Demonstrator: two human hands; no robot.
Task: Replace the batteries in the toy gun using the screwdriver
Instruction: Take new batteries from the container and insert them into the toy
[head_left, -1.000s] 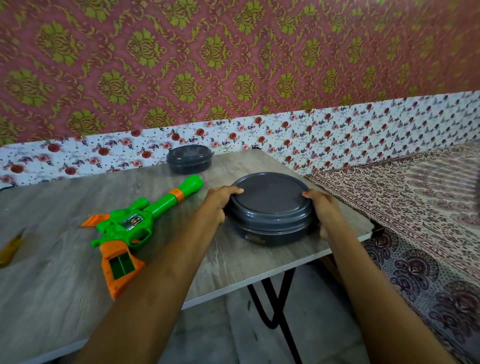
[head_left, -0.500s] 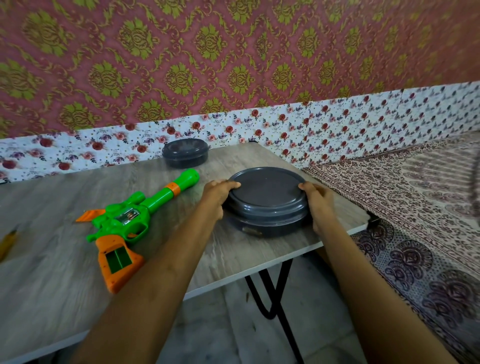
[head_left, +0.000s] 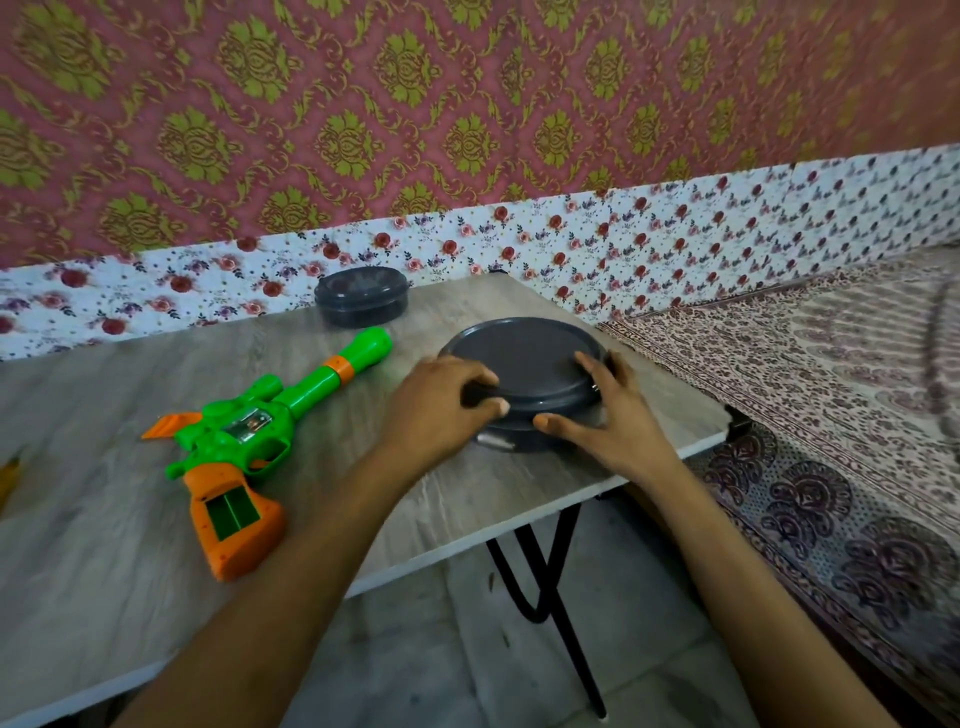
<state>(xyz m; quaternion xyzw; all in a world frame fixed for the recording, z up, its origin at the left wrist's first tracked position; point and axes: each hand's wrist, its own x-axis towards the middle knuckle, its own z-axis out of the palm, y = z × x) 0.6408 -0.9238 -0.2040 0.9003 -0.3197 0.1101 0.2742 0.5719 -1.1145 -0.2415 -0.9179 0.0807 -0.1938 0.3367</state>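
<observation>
Head view: a person's two bare forearms reach over a wood-grain desk (head_left: 104, 545) set against a patterned wall.
Left hand (head_left: 441, 410): its grip is narrow and pinches the near-left edge of the lid of the large container (head_left: 524, 358), with the thumb on the rim's side and the fingers on top.
Right hand (head_left: 608, 415): its grip is wide but holding, with spread fingers curled over the right rim of the same lid and the thumb pressed to the near side.
Large container: dark grey, round and shallow, with its lid on; it stands near the desk's right corner, between the two hands.
Toy gun (head_left: 249, 436): green and orange, lying on its side on the desk left of the left forearm, apart from both hands. Its barrel points away and to the right, and its orange handle points to the near edge.
Battery bay (head_left: 231, 512): a rectangular recess in the handle, showing a green inside.
Small container (head_left: 361, 296): dark grey, lidded, at the desk's far edge by the wall, just beyond the barrel tip.
Yellow object (head_left: 8, 475): cut off by the left edge of the frame; I cannot tell what it is.
Bed (head_left: 831, 364): covered in printed cloth, right of the desk.
Desk legs (head_left: 545, 571): black, standing on a pale floor.
</observation>
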